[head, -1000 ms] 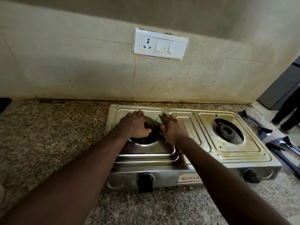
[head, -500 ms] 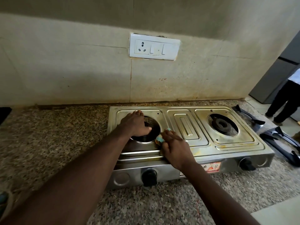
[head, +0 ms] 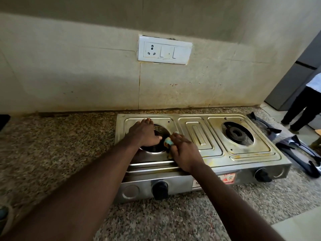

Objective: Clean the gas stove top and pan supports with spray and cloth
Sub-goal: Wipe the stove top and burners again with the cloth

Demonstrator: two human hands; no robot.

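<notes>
A steel two-burner gas stove (head: 243, 159) stands on a speckled granite counter. My left hand (head: 144, 133) lies palm down over the left burner opening (head: 152, 150), covering most of it. My right hand (head: 185, 152) is closed on a small light blue and yellow cloth (head: 168, 141), pressed on the stove top at the right rim of that opening. The right burner (head: 235, 133) is bare, its pan support removed. Two black pan supports (head: 302, 152) lie on the counter to the right of the stove. No spray bottle is in view.
Two black knobs (head: 159, 189) sit on the stove's front panel. A white switch and socket plate (head: 164, 50) is on the tiled wall behind. A person's legs (head: 304, 108) stand at the far right beside a grey cabinet. Granite counter (head: 60, 145) extends to the left.
My right hand with the cloth slid from the far side of the left burner opening to its near right rim, then back up a little. My left hand stayed on the burner.
</notes>
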